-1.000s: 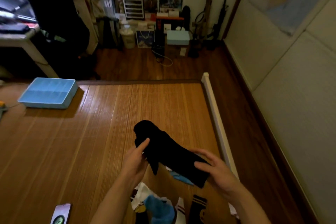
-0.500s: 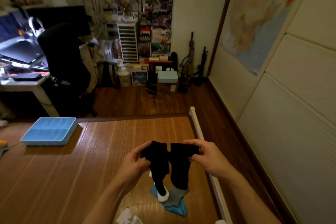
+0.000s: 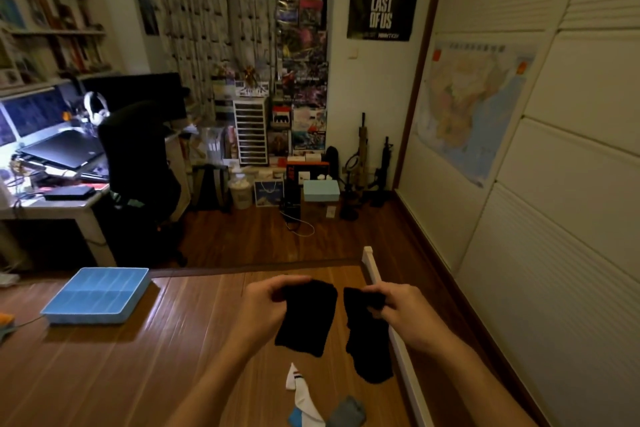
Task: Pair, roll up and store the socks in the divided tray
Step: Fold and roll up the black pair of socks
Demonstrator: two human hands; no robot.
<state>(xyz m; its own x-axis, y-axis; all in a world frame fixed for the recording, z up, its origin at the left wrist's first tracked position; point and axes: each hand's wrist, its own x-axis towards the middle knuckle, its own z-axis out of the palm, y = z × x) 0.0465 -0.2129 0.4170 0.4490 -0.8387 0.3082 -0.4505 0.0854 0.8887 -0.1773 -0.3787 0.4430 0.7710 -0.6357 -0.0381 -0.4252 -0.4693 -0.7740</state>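
Two black socks hang side by side above the bamboo mat (image 3: 194,340). My left hand (image 3: 266,308) pinches the top of the left black sock (image 3: 306,319). My right hand (image 3: 403,310) grips the top of the right black sock (image 3: 369,350), which hangs lower. A small gap separates the two socks. The light-blue divided tray (image 3: 98,295) sits on the mat at the far left, its compartments showing nothing inside. A white sock with stripes (image 3: 299,395) and a grey sock (image 3: 348,412) lie on the mat near the bottom edge.
A white rail (image 3: 388,329) runs along the mat's right edge, with dark wood floor and a panelled wall beyond. Past the mat's far edge stand a desk with a laptop (image 3: 65,152), a black chair (image 3: 138,170) and boxes against the wall.
The view has tilted up toward the room. The black socks, bundled together a second ago, are now held apart, one in each hand, and raised higher off the mat.
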